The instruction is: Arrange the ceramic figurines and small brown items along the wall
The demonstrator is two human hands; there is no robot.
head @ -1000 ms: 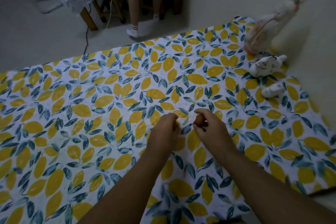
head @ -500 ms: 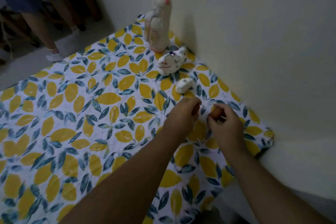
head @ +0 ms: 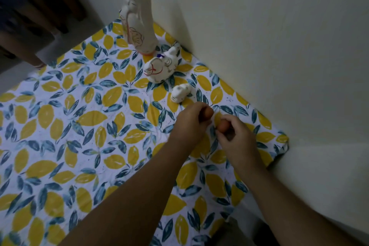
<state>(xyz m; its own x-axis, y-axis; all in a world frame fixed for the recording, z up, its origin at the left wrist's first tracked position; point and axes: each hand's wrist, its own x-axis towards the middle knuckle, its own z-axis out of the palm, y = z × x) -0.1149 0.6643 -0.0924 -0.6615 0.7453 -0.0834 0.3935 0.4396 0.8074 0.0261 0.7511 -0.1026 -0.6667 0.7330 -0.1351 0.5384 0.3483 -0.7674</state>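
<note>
We have three figurines lined up along the wall: tall figure, horse, small cat. Left: two brown balls, one clamped in each of our hands, just past the cat.

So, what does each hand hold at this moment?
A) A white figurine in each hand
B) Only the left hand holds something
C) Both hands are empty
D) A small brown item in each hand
D: the left hand pinches one small brown item and the right hand another brown item, just past the smallest figurine.
</note>
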